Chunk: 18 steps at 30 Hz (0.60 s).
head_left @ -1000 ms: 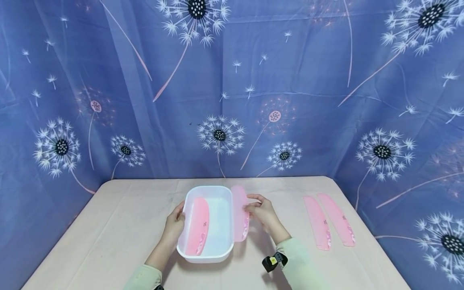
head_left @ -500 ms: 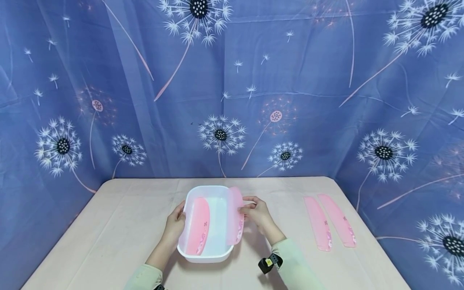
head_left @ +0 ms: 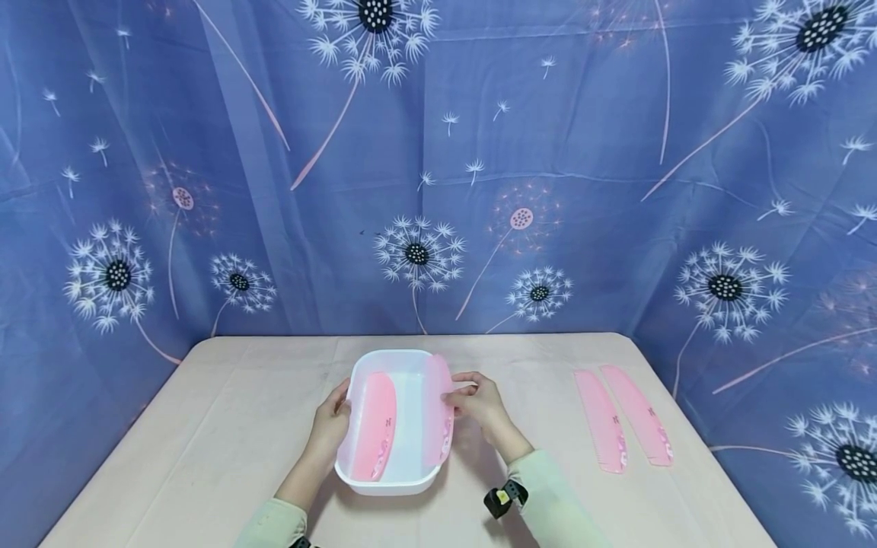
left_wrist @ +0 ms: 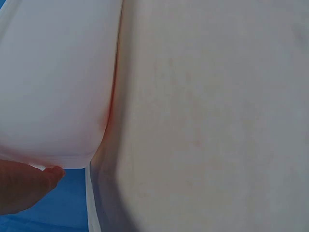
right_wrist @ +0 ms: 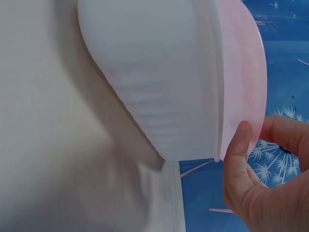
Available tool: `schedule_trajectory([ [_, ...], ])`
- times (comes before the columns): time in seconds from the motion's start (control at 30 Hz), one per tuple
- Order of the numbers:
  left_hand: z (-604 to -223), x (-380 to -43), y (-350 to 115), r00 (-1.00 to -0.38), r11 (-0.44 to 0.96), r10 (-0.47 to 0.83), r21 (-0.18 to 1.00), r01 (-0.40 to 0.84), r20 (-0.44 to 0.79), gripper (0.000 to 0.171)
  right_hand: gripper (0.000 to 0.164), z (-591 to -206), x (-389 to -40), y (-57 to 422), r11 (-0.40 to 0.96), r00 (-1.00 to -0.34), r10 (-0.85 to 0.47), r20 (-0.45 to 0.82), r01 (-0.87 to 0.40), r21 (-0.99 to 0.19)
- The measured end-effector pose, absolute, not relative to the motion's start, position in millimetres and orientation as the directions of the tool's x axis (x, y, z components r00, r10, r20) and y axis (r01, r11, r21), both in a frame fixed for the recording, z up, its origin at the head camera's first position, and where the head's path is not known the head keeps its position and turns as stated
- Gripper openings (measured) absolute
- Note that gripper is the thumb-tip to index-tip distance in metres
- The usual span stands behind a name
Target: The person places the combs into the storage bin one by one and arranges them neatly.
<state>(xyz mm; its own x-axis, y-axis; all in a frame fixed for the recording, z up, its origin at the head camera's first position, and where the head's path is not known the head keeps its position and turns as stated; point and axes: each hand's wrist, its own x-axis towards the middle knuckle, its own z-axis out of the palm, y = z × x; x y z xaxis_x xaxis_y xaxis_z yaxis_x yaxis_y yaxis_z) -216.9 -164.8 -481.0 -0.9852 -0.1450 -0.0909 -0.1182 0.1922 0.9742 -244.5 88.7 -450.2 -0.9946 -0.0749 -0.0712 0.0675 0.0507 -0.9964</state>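
A white plastic box stands in the middle of the table. My left hand holds it by its left side; in the left wrist view only a little of that hand shows at the box's edge. A pink comb lies inside, along the left wall. Between thumb and forefinger, my right hand pinches a second pink comb with a floral curved back. This comb rises above the right rim in the right wrist view; its lower part is hidden behind the box wall there.
Two more pink combs, a nearer one and a farther one, lie side by side at the table's right. A blue dandelion-print curtain surrounds the pale table at the back and sides.
My right hand has moved left with its comb, from beside the right rim to over that rim. The left hand, the box and the other combs have stayed in place.
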Motion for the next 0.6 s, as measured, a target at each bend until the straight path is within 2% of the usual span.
schedule_trajectory([
  [0.3,-481.3,-216.6,-164.5,-0.985,0.189,-0.148,0.975,-0.115,-0.088,0.049,0.044,-452.6,-244.5,81.4,0.101,-0.994,-0.073,-0.075,0.068,-0.993],
  [0.6,-481.4,-217.1,-164.4,-0.984,0.200,-0.155,0.973,-0.119,-0.089,0.049,0.048,-458.7,-245.0,75.8,0.223,-0.997,-0.047,-0.062,0.050,-0.973],
])
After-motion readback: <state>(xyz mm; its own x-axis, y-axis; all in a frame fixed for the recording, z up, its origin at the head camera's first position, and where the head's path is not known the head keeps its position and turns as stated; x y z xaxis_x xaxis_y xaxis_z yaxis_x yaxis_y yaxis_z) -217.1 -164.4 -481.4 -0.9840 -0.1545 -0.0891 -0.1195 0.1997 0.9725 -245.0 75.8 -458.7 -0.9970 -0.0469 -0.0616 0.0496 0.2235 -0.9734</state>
